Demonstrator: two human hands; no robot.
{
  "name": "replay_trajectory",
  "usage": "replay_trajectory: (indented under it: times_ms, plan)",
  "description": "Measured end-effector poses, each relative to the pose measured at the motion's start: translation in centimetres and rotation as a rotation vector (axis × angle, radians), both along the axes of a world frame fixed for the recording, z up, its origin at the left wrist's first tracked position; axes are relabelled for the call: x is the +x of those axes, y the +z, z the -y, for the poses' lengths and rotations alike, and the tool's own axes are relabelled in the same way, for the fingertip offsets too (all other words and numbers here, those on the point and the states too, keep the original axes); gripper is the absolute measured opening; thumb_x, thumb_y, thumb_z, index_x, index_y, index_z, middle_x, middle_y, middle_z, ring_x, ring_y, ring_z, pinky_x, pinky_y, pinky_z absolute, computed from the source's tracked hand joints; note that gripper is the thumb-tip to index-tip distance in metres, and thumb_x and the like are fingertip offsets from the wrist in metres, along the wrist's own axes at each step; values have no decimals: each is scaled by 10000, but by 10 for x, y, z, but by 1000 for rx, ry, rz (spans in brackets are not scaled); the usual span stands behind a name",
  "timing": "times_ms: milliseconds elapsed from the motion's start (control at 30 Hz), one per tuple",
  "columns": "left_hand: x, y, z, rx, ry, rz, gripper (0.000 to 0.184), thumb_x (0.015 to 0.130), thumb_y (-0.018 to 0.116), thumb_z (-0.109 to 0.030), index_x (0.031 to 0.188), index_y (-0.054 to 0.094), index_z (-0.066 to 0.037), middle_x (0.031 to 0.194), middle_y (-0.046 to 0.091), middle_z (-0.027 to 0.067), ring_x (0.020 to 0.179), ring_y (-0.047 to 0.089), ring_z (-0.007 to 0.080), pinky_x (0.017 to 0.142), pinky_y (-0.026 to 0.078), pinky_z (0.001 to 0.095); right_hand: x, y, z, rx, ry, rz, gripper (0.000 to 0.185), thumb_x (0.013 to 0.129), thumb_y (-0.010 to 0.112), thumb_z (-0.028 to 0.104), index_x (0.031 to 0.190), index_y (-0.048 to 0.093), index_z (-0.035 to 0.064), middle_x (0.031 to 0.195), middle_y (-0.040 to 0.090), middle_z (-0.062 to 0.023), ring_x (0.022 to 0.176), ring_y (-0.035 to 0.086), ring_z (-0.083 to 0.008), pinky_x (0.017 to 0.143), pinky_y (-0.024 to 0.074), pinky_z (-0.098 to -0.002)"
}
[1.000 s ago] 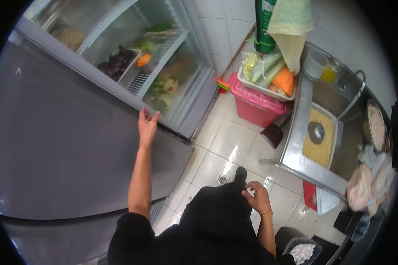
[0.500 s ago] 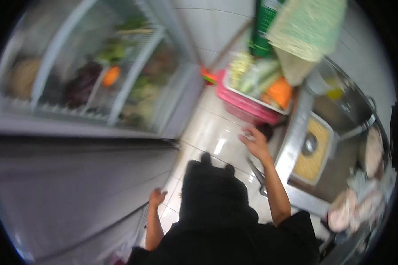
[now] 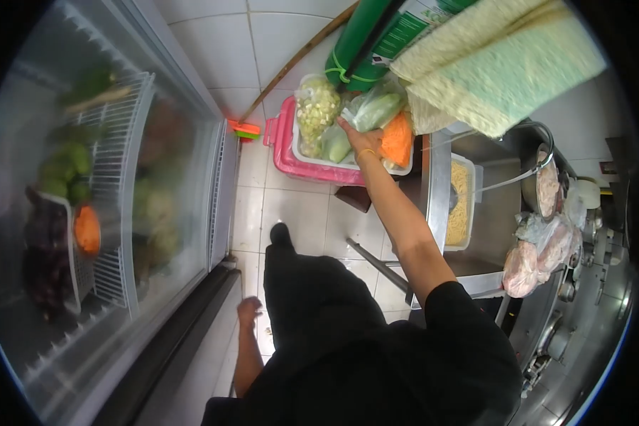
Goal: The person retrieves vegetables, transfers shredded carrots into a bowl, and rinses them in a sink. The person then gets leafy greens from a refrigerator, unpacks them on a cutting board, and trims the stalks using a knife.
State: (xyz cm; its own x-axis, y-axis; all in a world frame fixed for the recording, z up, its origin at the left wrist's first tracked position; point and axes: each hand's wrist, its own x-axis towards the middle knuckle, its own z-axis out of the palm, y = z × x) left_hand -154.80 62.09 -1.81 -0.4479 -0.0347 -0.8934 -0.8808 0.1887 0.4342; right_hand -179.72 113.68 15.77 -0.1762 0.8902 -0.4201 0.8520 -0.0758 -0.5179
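Note:
My right hand (image 3: 360, 138), with a yellow band at the wrist, reaches over the white tray (image 3: 402, 170) of vegetables. Its thumb points away and its palm is over a clear bag of pale green vegetables (image 3: 380, 110), touching it; some fingertips are hidden. Beside the hand are a bag of shredded orange vegetable (image 3: 397, 138) and a bag of chopped pale pieces (image 3: 317, 103). The tray sits on a pink container (image 3: 285, 145). Low by my side hangs my left hand (image 3: 248, 311), fingers loosely bent and holding nothing, near the fridge.
An open fridge (image 3: 216, 192) with wire shelves and vegetables stands on the left. At right, a steel sink (image 3: 493, 192) holds a tub of yellow strips (image 3: 459, 206). Bagged meat (image 3: 529, 263) lies at its near end. A metal bar (image 3: 380, 263) juts over the tiled floor.
My right hand has moved forward from above the floor onto the bags in the tray. My view has turned, and my left hand still hangs low.

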Motion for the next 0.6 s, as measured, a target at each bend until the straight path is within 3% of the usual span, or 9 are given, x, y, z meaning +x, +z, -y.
replay_trajectory:
  times_ms: [33, 67, 133, 233, 333, 433, 533, 600]
  plan:
    - [-21, -2, 0, 35, 127, -11, 229, 844, 534, -136, 1009, 636, -14, 912, 647, 103, 803, 655, 233, 652, 548, 391, -4, 3, 4, 46, -14, 90, 1172, 536, 794, 631, 1369, 284, -17, 1330, 466, -225, 1204, 487, -380, 1013, 391, -421]
    - [-40, -7, 2, 68, 254, -21, 243, 837, 541, -151, 1024, 621, -16, 915, 649, 103, 805, 653, 238, 657, 541, 397, -9, -5, 0, 82, -24, 57, 1121, 546, 790, 611, 1346, 325, -20, 1309, 488, -226, 1183, 506, -378, 1003, 402, -420]
    - [-76, -7, 4, 38, 220, -37, 265, 842, 549, -190, 1042, 593, -22, 908, 650, 103, 808, 653, 240, 655, 527, 398, -11, -28, -12, 150, -48, -11, 1019, 564, 784, 571, 1300, 408, -26, 1267, 531, -229, 1140, 545, -374, 982, 423, -417]
    - [-103, -2, 0, 15, 220, -23, 256, 827, 588, -214, 1014, 600, -40, 895, 651, 99, 812, 654, 227, 650, 519, 395, 8, -38, -49, 94, 37, -132, 775, 579, 792, 376, 1174, 534, -48, 1131, 616, -232, 1056, 599, -374, 939, 455, -405]
    - [-112, -8, 4, 28, 216, 26, 230, 836, 633, -235, 990, 614, -65, 864, 651, 75, 811, 644, 208, 663, 508, 388, 26, -41, -62, 292, 93, -379, 555, 579, 744, 226, 1032, 607, -65, 1013, 659, -206, 963, 633, -328, 901, 469, -372]
    - [-113, -9, 8, 19, 193, 49, 204, 828, 613, -188, 988, 619, -62, 856, 658, 80, 766, 657, 204, 610, 522, 361, 38, -26, -79, 209, -53, -470, 499, 584, 711, 158, 1015, 607, -72, 1025, 652, -175, 943, 617, -286, 883, 465, -349]
    - [-112, -14, 4, 16, 176, 62, 187, 832, 617, -181, 983, 631, -71, 841, 660, 75, 752, 656, 197, 604, 522, 352, 63, -4, -104, 79, -15, -701, 323, 605, 609, 28, 921, 620, -36, 915, 631, -116, 796, 595, -237, 724, 483, -338]
    - [-117, -11, -6, 18, 157, 69, 186, 837, 621, -181, 987, 633, -72, 842, 662, 70, 748, 656, 193, 597, 520, 345, 80, 20, -101, -194, -55, -792, 172, 612, 561, 13, 776, 613, -2, 775, 595, -86, 666, 561, -205, 605, 469, -323]
